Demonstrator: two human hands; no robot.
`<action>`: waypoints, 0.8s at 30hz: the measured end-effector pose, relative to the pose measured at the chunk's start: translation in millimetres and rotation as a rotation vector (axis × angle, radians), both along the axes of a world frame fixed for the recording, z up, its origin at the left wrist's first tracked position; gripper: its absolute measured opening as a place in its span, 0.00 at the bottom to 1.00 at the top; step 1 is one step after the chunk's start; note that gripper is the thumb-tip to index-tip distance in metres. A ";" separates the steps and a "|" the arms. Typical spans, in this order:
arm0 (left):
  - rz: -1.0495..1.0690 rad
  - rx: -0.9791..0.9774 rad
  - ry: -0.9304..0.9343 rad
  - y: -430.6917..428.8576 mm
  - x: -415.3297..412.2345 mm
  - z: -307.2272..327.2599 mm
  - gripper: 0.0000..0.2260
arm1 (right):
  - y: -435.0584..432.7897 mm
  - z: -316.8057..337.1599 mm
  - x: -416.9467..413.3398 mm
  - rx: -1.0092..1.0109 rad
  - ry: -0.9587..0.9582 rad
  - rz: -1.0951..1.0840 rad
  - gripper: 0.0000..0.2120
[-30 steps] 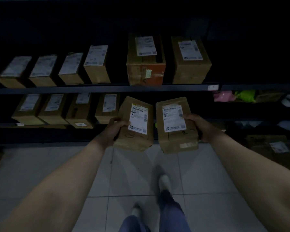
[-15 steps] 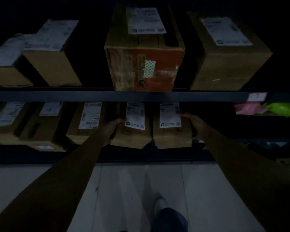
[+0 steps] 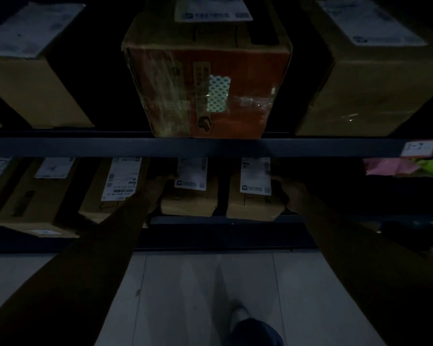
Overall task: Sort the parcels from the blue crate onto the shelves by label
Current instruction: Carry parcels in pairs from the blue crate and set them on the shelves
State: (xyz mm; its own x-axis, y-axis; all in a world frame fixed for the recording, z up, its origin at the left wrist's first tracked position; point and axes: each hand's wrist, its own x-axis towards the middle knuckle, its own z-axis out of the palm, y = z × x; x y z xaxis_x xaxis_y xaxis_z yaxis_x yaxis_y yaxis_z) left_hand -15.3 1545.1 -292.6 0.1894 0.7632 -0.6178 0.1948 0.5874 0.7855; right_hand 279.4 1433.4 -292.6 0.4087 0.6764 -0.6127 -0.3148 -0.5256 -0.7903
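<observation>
Nearest is the pale tiled floor [image 3: 185, 295], with one shoe [image 3: 239, 312] of the person showing at the bottom edge. Both forearms reach up and away from there into the dark racking.

The left hand [image 3: 160, 186] lies against the outer left side of the left parcel [image 3: 188, 206]. The right hand [image 3: 285, 193] lies against the outer right side of the right parcel [image 3: 254, 208]. In the gloom the fingers of each hand look curled over the parcel's far top corner, so each hand appears to grip its own box rather than merely touch it.

The two parcels sit side by side with a narrow gap between them. Their white labels face up, and their bottoms are at or just on the lower shelf [image 3: 295, 219]; I cannot tell whether their weight is down yet. A labelled neighbour parcel [image 3: 120, 181] stands just left of the left hand.

Beyond, the upper shelf [image 3: 85, 147] carries an orange box [image 3: 210, 91] and a tan box [image 3: 375, 83]. The blue crate is out of view.

This looks like the placing step for two parcels at once. The next move calls for pushing both back under the upper shelf until they are seated, without nudging the neighbour, then loosening both grips and drawing the arms out.
</observation>
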 end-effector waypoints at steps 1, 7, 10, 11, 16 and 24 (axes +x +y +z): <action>-0.010 -0.007 0.030 -1.8 2.7 3.2 0.04 | -2.6 2.8 -0.1 -0.029 -0.040 -0.023 0.24; -0.173 0.203 0.401 -25.4 4.1 31.1 0.25 | -36.0 47.1 -17.1 -0.167 -0.425 0.063 0.20; -0.392 0.360 0.562 -56.8 6.8 63.7 0.19 | -69.0 87.2 -40.7 -0.224 -0.515 0.253 0.20; -0.447 0.382 0.563 -69.2 8.4 77.1 0.19 | -81.0 101.2 -49.9 -0.213 -0.514 0.282 0.20; -0.836 0.541 0.553 -137.8 18.3 164.5 0.21 | -136.9 198.7 -90.4 -0.144 -0.637 0.422 0.15; -1.086 1.221 0.493 -253.5 64.6 374.3 0.19 | -261.2 405.6 -112.7 -0.080 -1.278 0.293 0.19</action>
